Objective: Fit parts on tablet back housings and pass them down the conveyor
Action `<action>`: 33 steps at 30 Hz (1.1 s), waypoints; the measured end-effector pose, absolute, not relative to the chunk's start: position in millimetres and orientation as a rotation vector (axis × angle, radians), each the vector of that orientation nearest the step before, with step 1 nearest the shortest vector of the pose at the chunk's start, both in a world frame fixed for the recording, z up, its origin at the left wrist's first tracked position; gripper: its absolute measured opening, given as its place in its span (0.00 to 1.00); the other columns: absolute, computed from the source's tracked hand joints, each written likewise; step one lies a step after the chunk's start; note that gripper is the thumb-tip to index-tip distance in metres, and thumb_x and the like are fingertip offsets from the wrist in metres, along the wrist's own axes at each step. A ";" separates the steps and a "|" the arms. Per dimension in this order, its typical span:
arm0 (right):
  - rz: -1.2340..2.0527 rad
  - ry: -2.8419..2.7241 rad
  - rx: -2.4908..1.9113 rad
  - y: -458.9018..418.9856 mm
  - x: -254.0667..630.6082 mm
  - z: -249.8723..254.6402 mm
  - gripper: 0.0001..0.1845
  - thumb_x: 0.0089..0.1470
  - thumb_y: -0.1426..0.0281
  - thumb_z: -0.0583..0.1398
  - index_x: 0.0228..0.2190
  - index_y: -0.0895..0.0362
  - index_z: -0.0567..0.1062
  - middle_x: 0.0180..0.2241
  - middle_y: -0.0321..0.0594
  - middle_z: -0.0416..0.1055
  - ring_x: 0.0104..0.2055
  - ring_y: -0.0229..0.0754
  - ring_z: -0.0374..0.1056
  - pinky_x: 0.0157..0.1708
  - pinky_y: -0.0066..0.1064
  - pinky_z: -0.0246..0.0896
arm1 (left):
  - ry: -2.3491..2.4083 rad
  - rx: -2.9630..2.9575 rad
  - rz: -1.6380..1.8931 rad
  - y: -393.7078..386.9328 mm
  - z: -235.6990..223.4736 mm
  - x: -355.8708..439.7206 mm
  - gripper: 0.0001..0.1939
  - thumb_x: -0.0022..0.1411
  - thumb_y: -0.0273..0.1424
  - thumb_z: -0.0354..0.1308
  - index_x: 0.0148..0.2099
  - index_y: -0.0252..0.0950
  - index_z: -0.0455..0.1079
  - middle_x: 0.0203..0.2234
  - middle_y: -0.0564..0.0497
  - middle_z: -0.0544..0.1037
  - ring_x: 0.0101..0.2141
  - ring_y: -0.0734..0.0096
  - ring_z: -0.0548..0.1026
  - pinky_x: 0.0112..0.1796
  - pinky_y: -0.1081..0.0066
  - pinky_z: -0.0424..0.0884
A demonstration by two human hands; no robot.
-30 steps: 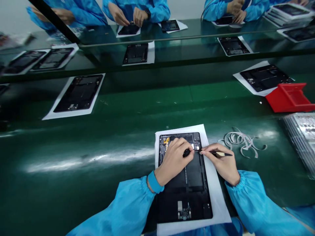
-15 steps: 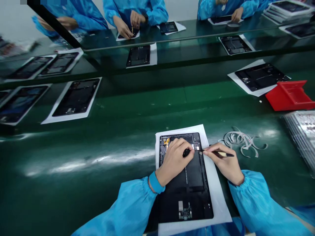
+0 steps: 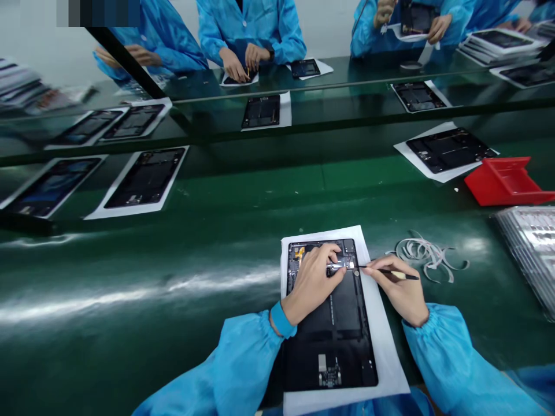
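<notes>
Far side: people in blue smocks (image 3: pixel 251 29) sit across from me against a pale wall, their hands over dark tablet bodies of their own.
Worktop (image 3: pixel 243 214): green and glossy, with a long streak of light running across its left half.
Tablet body (image 3: pixel 347 323): opened up, on a white sheet (image 3: pixel 389 352) at the worktop's near edge; its long axis runs from near edge to far, the far end leaning a touch left.
Small circuit board (image 3: pixel 329 375): at the tablet's near end, uncovered by either hand.
Left hand (image 3: pixel 314 283): lies over the tablet's far half, coming in across its left edge (a blue band (image 3: pixel 283 319) rings the wrist). Thumb and forefinger stand a little apart; something shiny shows by them, though from here I can't tell whether they pinch it.
Right hand (image 3: pixel 401 294): just outside the tablet's right long edge, above the sheet's margin, fingers closed around a slim tool (image 3: pixel 407 276).
Tool to tablet: the tablet lies to the left of the right fingertips; the tool points across its right edge, near the far-right corner, straight toward the left thumb. The left hand is the nearer one.
Right of the sheet: curled pale strips (image 3: pixel 427 254), then see-through trays (image 3: pixel 531 231), with a red bin (image 3: pixel 503 179) toward the far edge.
</notes>
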State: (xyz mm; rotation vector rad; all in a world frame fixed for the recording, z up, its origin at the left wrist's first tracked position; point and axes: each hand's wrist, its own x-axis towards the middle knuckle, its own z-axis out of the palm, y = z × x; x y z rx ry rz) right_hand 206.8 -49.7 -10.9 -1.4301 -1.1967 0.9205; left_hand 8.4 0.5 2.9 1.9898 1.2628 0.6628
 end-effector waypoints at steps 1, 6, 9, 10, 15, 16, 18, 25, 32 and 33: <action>0.892 -1.166 -1.435 -48.9 206.9 -10.1 0.09 0.47 0.65 0.68 0.26 0.56 0.75 0.29 0.39 0.76 0.34 0.42 0.74 0.35 0.31 0.71 | 1.231 2.005 0.672 0.7 4.6 5.1 0.12 0.59 0.27 0.59 0.46 0.38 0.65 0.35 0.51 0.73 0.38 0.64 0.72 0.40 0.65 0.66; 0.903 -0.970 -1.372 -46.6 205.0 -8.5 0.12 0.50 0.60 0.66 0.28 0.56 0.74 0.30 0.39 0.75 0.34 0.42 0.74 0.37 0.36 0.73 | 1.271 2.266 0.647 -1.5 9.9 -21.0 0.06 0.64 0.31 0.57 0.43 0.39 0.70 0.42 0.48 0.73 0.47 0.60 0.69 0.48 0.60 0.62; 0.959 -0.892 -1.269 -44.5 204.4 -8.9 0.20 0.59 0.54 0.56 0.26 0.57 0.72 0.29 0.39 0.73 0.34 0.43 0.74 0.38 0.39 0.73 | 1.272 2.289 0.599 -2.8 6.3 -28.5 0.05 0.63 0.31 0.59 0.42 0.39 0.72 0.44 0.48 0.73 0.48 0.59 0.68 0.49 0.59 0.61; 0.944 -0.886 -1.259 -43.8 204.8 -8.4 0.22 0.61 0.54 0.54 0.24 0.57 0.70 0.28 0.39 0.72 0.35 0.43 0.74 0.38 0.38 0.72 | 1.268 2.265 0.592 -2.5 4.7 -28.3 0.04 0.62 0.30 0.59 0.41 0.39 0.72 0.44 0.48 0.73 0.48 0.60 0.68 0.49 0.59 0.61; 0.803 -1.110 -1.446 -51.7 199.1 3.1 0.22 0.65 0.57 0.49 0.24 0.56 0.66 0.25 0.36 0.69 0.24 0.35 0.67 0.29 0.29 0.65 | 1.267 2.159 0.644 -2.5 7.0 -21.1 0.01 0.60 0.28 0.61 0.34 0.38 0.72 0.43 0.49 0.74 0.47 0.60 0.71 0.49 0.58 0.63; 0.784 -1.231 -1.478 -57.1 194.0 6.7 0.20 0.65 0.58 0.49 0.27 0.56 0.69 0.23 0.35 0.68 0.23 0.35 0.65 0.28 0.28 0.63 | 1.233 2.160 0.691 -6.0 11.3 -21.2 0.02 0.61 0.27 0.60 0.34 0.38 0.72 0.41 0.49 0.75 0.45 0.61 0.71 0.49 0.59 0.63; 0.772 -1.500 -1.471 -71.2 179.6 14.3 0.13 0.64 0.62 0.52 0.36 0.56 0.72 0.23 0.32 0.67 0.23 0.34 0.64 0.27 0.26 0.61 | 1.123 2.191 0.850 -20.0 23.6 -25.2 0.02 0.61 0.26 0.60 0.34 0.37 0.71 0.37 0.49 0.76 0.42 0.64 0.73 0.48 0.61 0.64; 0.410 -2.059 -0.965 -111.2 136.9 34.1 0.13 0.65 0.72 0.50 0.42 0.60 0.73 0.23 0.36 0.69 0.24 0.36 0.65 0.25 0.28 0.59 | 0.933 1.902 1.044 -109.1 53.1 -63.0 0.04 0.62 0.29 0.60 0.38 0.37 0.68 0.30 0.51 0.74 0.33 0.71 0.72 0.36 0.73 0.69; 0.014 -2.290 -0.905 -121.5 135.9 35.6 0.14 0.64 0.77 0.50 0.41 0.66 0.75 0.20 0.36 0.65 0.21 0.38 0.63 0.23 0.31 0.56 | 1.084 1.203 0.601 -128.7 39.1 -63.0 0.22 0.60 0.48 0.58 0.36 0.31 0.71 0.21 0.52 0.71 0.21 0.76 0.65 0.24 0.76 0.64; 0.038 -2.282 -0.918 -123.4 136.1 34.7 0.15 0.64 0.77 0.49 0.42 0.66 0.75 0.20 0.37 0.65 0.22 0.38 0.63 0.23 0.32 0.57 | 1.110 1.201 0.580 -127.0 39.6 -60.4 0.20 0.59 0.46 0.59 0.34 0.31 0.71 0.20 0.52 0.70 0.21 0.76 0.64 0.24 0.76 0.63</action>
